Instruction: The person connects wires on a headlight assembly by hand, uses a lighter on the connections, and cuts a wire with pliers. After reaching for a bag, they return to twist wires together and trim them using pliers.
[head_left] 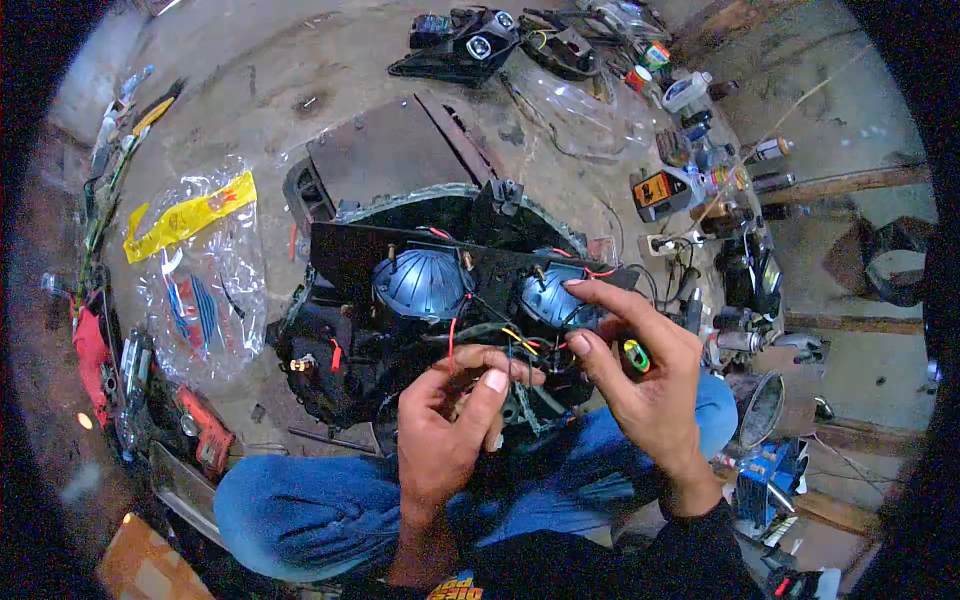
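Observation:
Two blue ribbed metal domes, the left dome (422, 283) and the right dome (553, 294), are set in a black headlight housing (345, 375) in front of my lap. Red, yellow and black wires (518, 340) run between and below them. Just below the wires, my left hand (450, 425) is closed, thumb pressed toward the index finger; what it pinches is hidden. My right hand (645, 385) is by the right dome, index finger and thumb apart. Its other fingers curl around a tool with a green and yellow handle (635, 356), whose tip is not visible.
A clear plastic bag (215, 320) with a yellow strip (190, 215) lies left. A red power tool (203, 430) is near my left knee. Bottles and a black and orange container (660, 192) line the right side. Another lamp unit (465, 48) sits at the back.

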